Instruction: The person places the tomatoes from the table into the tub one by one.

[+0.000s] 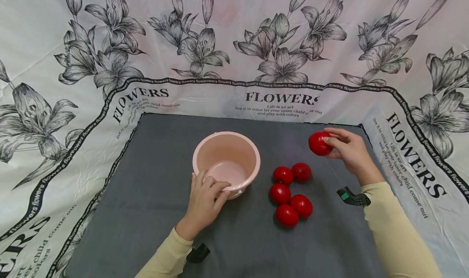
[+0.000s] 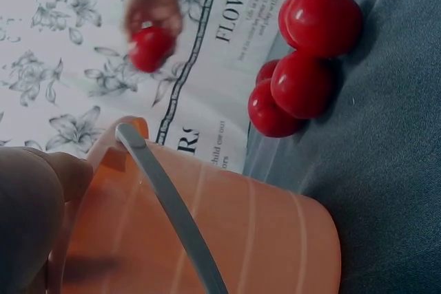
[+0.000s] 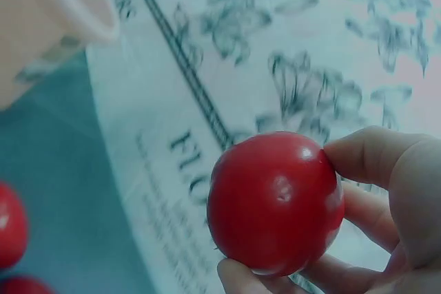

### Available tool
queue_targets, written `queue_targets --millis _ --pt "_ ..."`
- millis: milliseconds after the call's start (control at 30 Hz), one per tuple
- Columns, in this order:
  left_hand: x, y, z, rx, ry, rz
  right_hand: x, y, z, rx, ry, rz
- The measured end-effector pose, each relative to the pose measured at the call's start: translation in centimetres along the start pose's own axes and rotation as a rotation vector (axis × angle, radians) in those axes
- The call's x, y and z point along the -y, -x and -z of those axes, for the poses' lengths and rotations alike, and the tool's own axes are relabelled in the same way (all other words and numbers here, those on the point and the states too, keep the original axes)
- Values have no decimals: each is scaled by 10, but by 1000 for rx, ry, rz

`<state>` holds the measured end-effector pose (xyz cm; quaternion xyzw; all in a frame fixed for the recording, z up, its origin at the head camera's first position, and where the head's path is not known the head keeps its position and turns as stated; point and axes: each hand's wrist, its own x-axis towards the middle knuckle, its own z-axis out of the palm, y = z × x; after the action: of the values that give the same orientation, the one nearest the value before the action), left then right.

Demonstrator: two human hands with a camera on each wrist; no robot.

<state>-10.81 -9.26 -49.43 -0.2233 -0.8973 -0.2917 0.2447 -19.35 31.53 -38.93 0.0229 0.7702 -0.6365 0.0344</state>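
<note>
A round pink bucket (image 1: 226, 158) stands on the grey surface with its inside bare. My left hand (image 1: 203, 200) grips the near rim, fingers over the edge and thumb along the outside. Its grey handle (image 2: 176, 208) hangs down the side in the left wrist view. Off to the right, my right hand (image 1: 346, 149) holds a red tomato (image 1: 320, 143) between thumb and fingers, raised over the far right part of the surface. Fingertips show around the tomato (image 3: 275, 201) in the right wrist view. Several more tomatoes (image 1: 287, 215) lie in a cluster right of the bucket.
The grey surface (image 1: 154, 188) is bordered by a white cloth (image 1: 205, 101) printed with flowers and lettering, which rises at the back and sides. A dark band with a green patch (image 1: 353, 196) sits at the right wrist, another dark piece (image 1: 198, 253) at the left.
</note>
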Motion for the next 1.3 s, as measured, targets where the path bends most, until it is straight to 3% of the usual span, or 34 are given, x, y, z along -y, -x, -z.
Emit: queue_targets --millis 233,533,700,933,1167,1300 --pt "0 -1 0 5 2 -4 45 -19 -37 47 191 35" --pt "1 -4 2 10 -11 -9 71 -40 -106 175 253 99" --pt "1 -5 1 22 -9 -4 71 -44 -148 258 248 145" --pt "0 -2 0 32 -8 7 56 -37 -204 396 420 222" --pt "0 -1 1 46 -18 15 37 -34 -239 500 615 277" --pt "-1 -1 1 39 -12 11 27 -36 -249 537 698 240"
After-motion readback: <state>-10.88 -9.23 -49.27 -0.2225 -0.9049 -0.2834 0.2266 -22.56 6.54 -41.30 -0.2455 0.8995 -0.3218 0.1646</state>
